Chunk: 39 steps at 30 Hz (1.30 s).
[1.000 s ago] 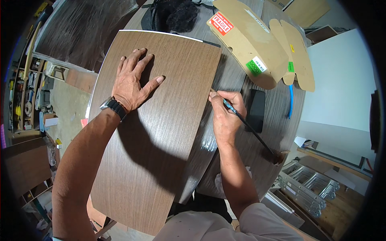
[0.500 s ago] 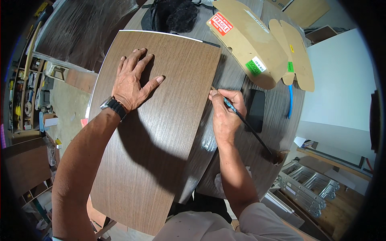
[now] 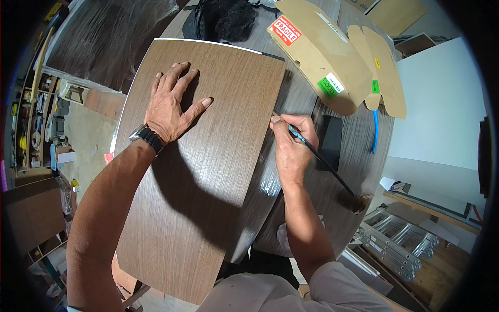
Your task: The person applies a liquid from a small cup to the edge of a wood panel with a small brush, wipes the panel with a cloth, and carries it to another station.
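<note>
A large wood-grain board in brown lies lengthwise in front of me, its far edge showing a pale strip. Flat on its upper left part rests my left hand, fingers spread and holding nothing. Just past the board's right edge, my right hand pinches a slim paintbrush between thumb and fingers. The brush has a black handle with a blue patterned part near my grip, and it slants down to the right. Its tip meets or nearly meets the board's right edge; bristles are too small to make out.
Beneath the board is a grey wood-patterned table. On it lie a dark phone, cardboard boxes, a blue strip and a black bag. A folded aluminium ladder is at right; plastic-wrapped furniture stands far left.
</note>
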Motion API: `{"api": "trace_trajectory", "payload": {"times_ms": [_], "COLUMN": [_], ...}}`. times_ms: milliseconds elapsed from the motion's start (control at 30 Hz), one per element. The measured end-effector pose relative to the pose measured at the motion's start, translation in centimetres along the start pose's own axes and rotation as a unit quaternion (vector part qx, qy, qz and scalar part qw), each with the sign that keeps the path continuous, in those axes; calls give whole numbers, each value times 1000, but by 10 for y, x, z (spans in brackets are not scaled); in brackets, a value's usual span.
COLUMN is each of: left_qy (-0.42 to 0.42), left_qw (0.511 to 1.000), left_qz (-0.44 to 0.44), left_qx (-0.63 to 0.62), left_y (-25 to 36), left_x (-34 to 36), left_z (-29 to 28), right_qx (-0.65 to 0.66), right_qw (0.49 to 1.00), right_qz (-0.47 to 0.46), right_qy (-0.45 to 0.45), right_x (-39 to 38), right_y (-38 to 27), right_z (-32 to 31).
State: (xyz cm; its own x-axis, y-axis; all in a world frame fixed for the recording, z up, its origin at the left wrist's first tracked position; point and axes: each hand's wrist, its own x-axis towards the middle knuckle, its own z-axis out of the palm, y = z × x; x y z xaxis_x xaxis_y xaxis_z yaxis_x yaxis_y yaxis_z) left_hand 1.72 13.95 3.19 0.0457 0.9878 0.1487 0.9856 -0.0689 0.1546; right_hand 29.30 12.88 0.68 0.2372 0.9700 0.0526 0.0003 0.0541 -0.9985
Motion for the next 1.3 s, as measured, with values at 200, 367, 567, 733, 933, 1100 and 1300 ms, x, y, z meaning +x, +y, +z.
{"api": "trace_trajectory", "payload": {"times_ms": [200, 367, 567, 733, 933, 1100, 1300], "left_qy": [2, 2, 0, 1, -3, -5, 4], "left_qw": [1000, 1000, 1000, 1000, 1000, 1000, 1000], "left_qz": [0, -1, -2, -3, -4, -5, 2], "left_qx": [-3, -5, -2, -8, -8, -8, -6], "left_y": [-1, -1, 0, 0, 1, 0, -1], "left_x": [0, -1, -1, -1, 0, 0, -1], "left_z": [1, 1, 0, 0, -2, 0, 1], "right_qx": [-4, -8, -17, -8, -11, -13, -2], "right_qw": [1000, 1000, 1000, 1000, 999, 999, 1000], "right_qz": [2, -6, -24, -10, -30, -29, -31], "right_qy": [-3, -5, -6, -2, -4, -3, 0], "right_x": [-3, -5, -9, -13, -18, -23, -29], "right_y": [-2, 0, 1, 1, 3, 2, 3], "right_z": [0, 0, -2, -2, -3, -4, -5]}}
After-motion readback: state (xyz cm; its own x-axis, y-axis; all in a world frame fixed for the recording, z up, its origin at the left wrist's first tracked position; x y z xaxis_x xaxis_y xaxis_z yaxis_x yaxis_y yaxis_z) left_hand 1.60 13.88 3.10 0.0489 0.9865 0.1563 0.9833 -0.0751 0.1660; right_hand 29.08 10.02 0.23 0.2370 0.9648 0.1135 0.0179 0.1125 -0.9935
